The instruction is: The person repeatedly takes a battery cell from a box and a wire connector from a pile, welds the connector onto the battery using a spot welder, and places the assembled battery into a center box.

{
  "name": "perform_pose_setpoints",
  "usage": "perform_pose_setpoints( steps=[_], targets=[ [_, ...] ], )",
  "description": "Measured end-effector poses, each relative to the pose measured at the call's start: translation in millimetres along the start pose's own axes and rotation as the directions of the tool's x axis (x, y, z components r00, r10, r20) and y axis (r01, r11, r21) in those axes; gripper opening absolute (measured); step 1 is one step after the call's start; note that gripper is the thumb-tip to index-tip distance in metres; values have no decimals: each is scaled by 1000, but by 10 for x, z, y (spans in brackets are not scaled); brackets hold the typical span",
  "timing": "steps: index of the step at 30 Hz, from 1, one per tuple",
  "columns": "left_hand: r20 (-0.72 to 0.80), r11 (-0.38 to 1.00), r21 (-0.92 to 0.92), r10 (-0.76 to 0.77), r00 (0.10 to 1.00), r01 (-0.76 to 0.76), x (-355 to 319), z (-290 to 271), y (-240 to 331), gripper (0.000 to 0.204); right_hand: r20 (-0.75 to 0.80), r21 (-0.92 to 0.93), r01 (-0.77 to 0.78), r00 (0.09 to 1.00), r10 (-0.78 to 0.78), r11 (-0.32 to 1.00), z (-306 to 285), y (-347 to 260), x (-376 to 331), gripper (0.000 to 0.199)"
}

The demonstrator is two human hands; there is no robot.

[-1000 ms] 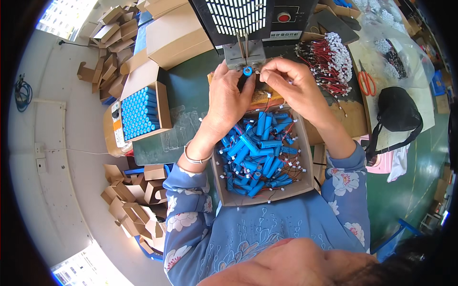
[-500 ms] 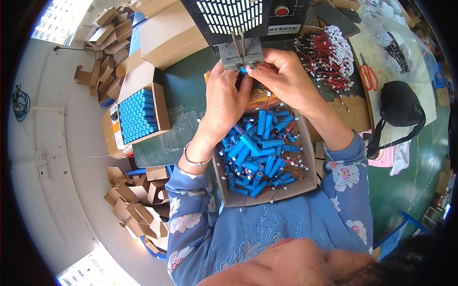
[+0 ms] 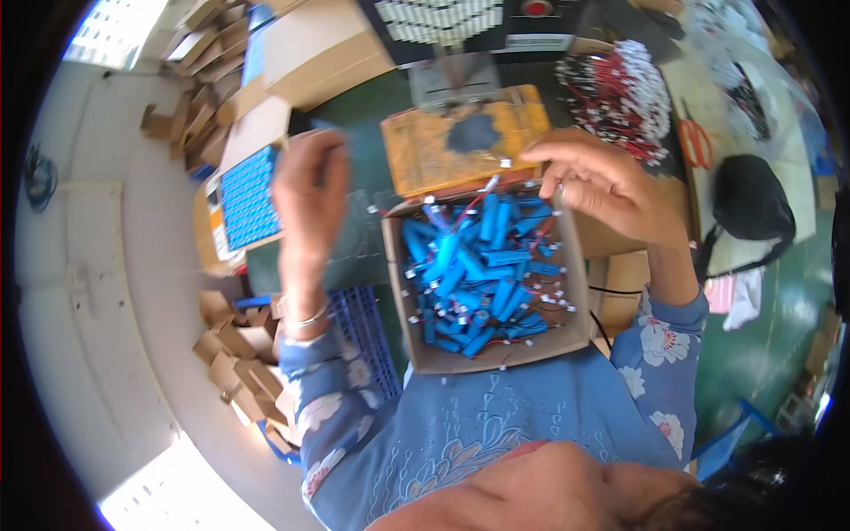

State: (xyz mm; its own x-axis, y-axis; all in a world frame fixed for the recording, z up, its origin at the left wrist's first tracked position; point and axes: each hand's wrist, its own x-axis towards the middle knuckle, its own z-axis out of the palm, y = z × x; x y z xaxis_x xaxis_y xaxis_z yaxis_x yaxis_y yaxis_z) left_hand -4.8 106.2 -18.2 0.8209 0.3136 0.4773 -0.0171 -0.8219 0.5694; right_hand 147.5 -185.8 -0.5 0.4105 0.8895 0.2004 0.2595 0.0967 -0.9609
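Observation:
Fingers outstretched and thumb apart, my right hand (image 3: pixel 611 181) hovers above the far right corner of an open cardboard box (image 3: pixel 575 292), holding nothing I can see. Heaped in that box are blue cylindrical battery cells (image 3: pixel 505 258) with thin red and black leads and white connectors. One blurred blue cell (image 3: pixel 445 257) with a lead trailing up lies or drops over the heap. My left hand (image 3: pixel 310 190) is smeared by motion, its fingers seemingly curled, beside a carton of upright blue cells (image 3: pixel 252 199). Whether it holds anything cannot be made out.
A stained yellow-brown block (image 3: pixel 425 164) stands beneath the black spot-welding machine (image 3: pixel 456 80). Bundled red and black leads with white connectors (image 3: pixel 620 97), orange-handled scissors (image 3: pixel 697 143) and a black bag (image 3: pixel 751 208) lie to the right. Folded cardboard boxes (image 3: pixel 248 363) pile up at left.
Both hands have left the welding machine's electrodes. My left hand swung left toward the carton of cells; my right drew back to the right and opened. A blue cell now shows blurred over the heap.

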Motion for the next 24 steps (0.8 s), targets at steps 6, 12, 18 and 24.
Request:
perform_pose_setpoints(
  steps=[6,12,18,24],
  targets=[
    [197,750,644,26,980,-149,-196,-570,-863,18,-598,-570,-451,801,30,686,-521,518,-932,9],
    [323,565,798,-111,940,-207,-137,-443,-1009,11,-542,-813,-528,840,10,247,-275,687,-1033,18],
    [381,526,820,-209,901,-224,-79,-428,-1060,11,-439,-783,-526,845,304,332,-583,793,-1049,33],
    [376,453,855,-209,903,-251,-47,-416,-1102,27,-504,-803,-535,844,183,260,-441,553,-1016,23]
  ],
)
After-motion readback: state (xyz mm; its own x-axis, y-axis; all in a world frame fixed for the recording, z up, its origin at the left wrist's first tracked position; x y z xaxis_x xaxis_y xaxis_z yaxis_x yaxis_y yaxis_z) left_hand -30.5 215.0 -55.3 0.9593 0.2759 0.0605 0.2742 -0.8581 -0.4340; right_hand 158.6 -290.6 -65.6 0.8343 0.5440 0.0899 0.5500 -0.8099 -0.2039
